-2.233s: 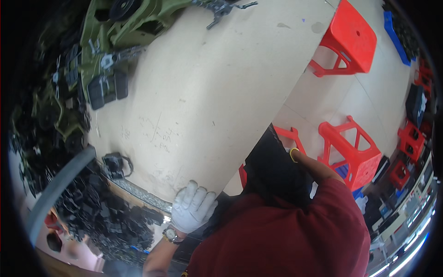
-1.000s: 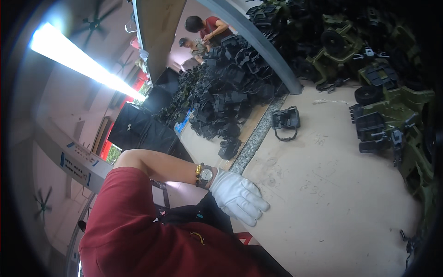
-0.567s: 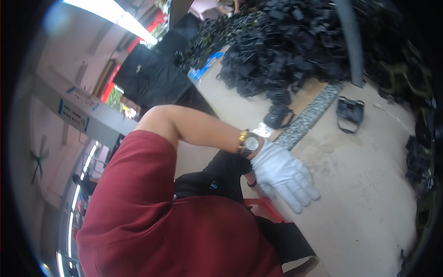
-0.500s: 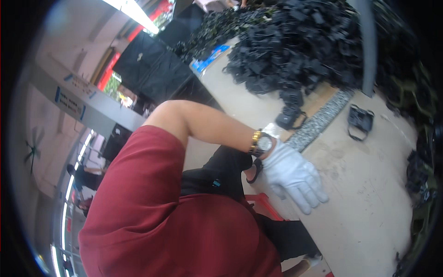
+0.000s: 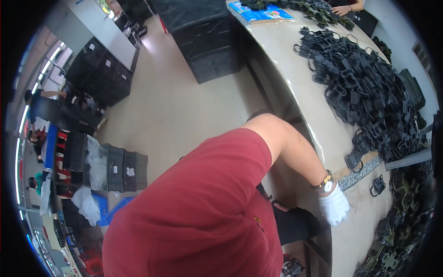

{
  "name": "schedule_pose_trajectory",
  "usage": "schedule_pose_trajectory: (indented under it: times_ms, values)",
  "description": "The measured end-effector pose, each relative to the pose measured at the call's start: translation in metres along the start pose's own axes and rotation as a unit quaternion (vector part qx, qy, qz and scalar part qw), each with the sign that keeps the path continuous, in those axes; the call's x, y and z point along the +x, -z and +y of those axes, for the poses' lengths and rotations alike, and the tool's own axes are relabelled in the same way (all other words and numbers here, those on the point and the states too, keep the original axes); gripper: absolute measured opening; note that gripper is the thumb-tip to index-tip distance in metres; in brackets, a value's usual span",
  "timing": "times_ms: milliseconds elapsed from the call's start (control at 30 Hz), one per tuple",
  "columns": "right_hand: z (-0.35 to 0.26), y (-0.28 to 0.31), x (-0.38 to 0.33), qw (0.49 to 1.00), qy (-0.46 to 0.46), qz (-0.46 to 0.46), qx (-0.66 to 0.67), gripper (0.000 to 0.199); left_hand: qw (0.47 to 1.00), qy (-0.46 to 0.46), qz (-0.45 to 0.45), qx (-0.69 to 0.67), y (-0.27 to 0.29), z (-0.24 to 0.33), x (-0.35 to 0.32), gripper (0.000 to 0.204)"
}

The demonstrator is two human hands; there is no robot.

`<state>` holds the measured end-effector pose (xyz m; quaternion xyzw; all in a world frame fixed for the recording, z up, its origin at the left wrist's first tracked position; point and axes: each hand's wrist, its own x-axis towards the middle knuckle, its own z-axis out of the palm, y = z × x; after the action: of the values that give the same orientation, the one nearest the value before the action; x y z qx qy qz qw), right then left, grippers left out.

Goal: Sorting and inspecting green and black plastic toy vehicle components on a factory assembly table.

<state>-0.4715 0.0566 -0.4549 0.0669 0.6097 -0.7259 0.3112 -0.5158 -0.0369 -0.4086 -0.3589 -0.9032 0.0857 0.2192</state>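
White-gloved left hand [image 5: 334, 207] lay on table [image 5: 348, 247], arm [image 5: 297, 150] bent, grip unclear, table bore black heap [image 5: 364, 87], grey bar [image 5: 408, 159].

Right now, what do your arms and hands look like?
The left hand wears a white glove, with a pale-faced watch and a golden bracelet next to it. The short sleeve is dark red. The right hand isn't in view.
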Motion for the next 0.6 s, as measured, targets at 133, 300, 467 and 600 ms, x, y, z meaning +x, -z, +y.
schedule_pose_trajectory:
  times_ms: [133,300,467,600]
  values:
    - [-0.058,0.059,-0.088,0.997,0.045,-0.005,0.061,0.039,0.993,0.068,0.085,-0.039,0.065,0.05,-0.001,0.071]
    - [-0.139,0.158,-0.167,0.979,0.026,-0.066,0.192,0.044,0.961,0.145,0.234,-0.008,0.104,0.098,-0.023,0.094]
    - [-0.144,0.088,-0.177,0.89,-0.116,-0.291,0.333,0.052,0.886,0.298,0.189,-0.3,0.141,0.103,-0.059,0.114]
    - [-0.129,0.074,-0.136,0.781,-0.236,-0.44,0.375,0.059,0.81,0.36,0.285,-0.364,0.152,0.114,-0.083,0.104]
